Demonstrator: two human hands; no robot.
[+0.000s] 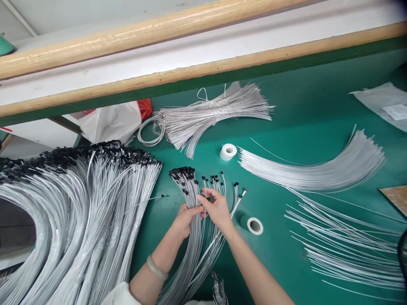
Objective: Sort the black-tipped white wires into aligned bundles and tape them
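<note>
A bundle of thin grey-white wires (193, 212) with black connectors at its upper end is gripped near the top by my left hand (184, 220), whose thumb lies across it. My right hand (218, 208) is beside the bundle, thumb and fingers closed around a wire with a black end; the exact grip is partly hidden. Several loose wires with black ends (219, 180) lie on the green table behind and to the right of my right hand. The lower ends of the wires run down toward my body.
A large heap of black-ended wires (104, 203) fills the left side. Behind my hands lie a tied wire bundle (216, 108) and a white tape roll (228, 152); another roll (255, 226) is by my right forearm. Plain wires (311, 171) spread rightward. A wood-edged shelf (190, 72) crosses above.
</note>
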